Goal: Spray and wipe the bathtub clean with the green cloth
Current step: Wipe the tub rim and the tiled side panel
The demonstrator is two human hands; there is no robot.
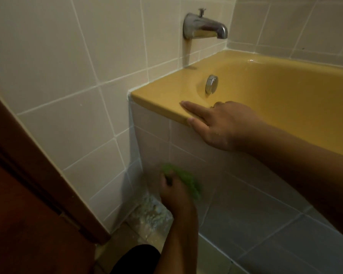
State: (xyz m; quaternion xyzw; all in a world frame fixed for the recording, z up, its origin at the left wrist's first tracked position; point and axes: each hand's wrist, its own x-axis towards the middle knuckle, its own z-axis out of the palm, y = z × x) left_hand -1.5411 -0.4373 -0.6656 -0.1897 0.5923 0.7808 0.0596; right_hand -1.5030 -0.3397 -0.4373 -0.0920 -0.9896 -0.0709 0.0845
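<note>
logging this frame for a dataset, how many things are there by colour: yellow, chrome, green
yellow: 1, the bathtub
chrome: 2, the spout and the overflow knob
green: 1, the cloth held in the left hand
total: 4

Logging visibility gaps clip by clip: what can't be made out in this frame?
- Green cloth: motion-blurred in the head view and partly covered by the left hand; its contact with the tiled panel is unclear.
- Bathtub floor and drain: head view, hidden behind the right arm, cut off by the right edge.
- Right hand: far fingers hidden behind its knuckles.
- Spray bottle: none in view.
</note>
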